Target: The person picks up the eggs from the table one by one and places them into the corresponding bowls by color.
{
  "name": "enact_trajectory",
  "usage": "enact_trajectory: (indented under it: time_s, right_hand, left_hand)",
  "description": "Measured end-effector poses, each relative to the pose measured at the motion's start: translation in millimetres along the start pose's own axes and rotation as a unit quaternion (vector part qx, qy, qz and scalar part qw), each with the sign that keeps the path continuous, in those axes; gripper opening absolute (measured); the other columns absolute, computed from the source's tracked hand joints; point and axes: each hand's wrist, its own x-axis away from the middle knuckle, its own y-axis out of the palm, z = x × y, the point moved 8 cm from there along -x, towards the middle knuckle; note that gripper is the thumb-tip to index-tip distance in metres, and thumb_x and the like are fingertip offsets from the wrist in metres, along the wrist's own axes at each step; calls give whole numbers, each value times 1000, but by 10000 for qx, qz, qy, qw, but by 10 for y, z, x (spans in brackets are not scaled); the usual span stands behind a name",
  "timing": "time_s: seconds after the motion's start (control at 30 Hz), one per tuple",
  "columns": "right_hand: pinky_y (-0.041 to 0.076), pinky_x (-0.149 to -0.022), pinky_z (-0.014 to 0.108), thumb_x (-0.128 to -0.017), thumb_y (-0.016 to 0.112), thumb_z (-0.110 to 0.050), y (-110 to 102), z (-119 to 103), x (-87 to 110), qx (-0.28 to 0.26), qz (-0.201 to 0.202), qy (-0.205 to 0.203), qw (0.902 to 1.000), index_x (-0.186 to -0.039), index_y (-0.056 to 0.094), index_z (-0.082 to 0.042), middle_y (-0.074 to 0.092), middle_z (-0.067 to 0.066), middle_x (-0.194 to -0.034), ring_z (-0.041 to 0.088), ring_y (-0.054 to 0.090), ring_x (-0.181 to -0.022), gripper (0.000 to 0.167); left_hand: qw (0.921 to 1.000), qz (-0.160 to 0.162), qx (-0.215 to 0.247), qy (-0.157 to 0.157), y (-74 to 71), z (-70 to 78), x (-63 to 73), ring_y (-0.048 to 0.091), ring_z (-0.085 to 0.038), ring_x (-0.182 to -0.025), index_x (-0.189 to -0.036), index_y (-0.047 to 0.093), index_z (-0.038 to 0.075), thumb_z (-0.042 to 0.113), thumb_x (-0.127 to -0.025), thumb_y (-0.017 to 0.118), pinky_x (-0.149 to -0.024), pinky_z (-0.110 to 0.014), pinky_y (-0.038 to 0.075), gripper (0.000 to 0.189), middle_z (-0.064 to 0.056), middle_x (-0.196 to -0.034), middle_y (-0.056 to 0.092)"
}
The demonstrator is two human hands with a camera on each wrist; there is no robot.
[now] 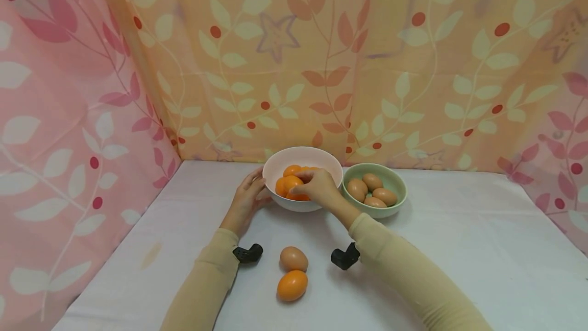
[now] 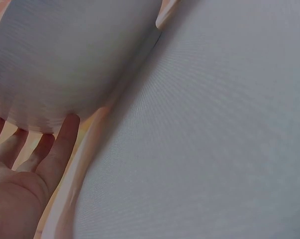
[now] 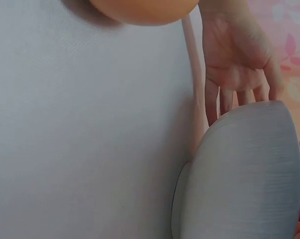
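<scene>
A white bowl, pinkish inside, stands at the back of the table with several orange egg-shaped pieces in it. My left hand rests on the bowl's left side; its fingertips touch the outer wall in the left wrist view. Reaching over the near right rim, my right hand has thumb and fingers around an orange egg in the bowl. In the right wrist view the bowl wall hides most of that hand's fingers. A brown egg and another orange egg lie together on the table between my forearms.
A green bowl with several brown eggs stands right beside the white bowl, under my right wrist. White cloth covers the table. A patterned curtain hangs along the back edge, with pink cloth at the left side.
</scene>
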Motion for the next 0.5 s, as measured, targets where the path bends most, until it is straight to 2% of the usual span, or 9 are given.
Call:
enact_trajectory:
  time_s: [0.2, 0.5]
  right_hand:
    - [56, -93, 30, -79, 83, -14, -9, 23, -21, -13, 76, 178, 9998, -119, 72, -3, 73, 12, -113, 24, 64, -105, 43]
    - [56, -93, 29, -81, 82, -17, 0, 29, -23, 41, 2, 276, 9996, -120, 71, -3, 73, 11, -111, 23, 63, -103, 43]
  left_hand:
    - [10000, -29, -41, 34, 13, 23, 10, 44, -27, -138, -150, 43, 23, 27, -101, 56, -102, -47, 50, 51, 0, -157, 40]
    - [10000, 26, -17, 25, 3, 18, 15, 45, -26, -137, -149, 44, 22, 26, -101, 56, -99, -43, 52, 50, 2, -157, 40]
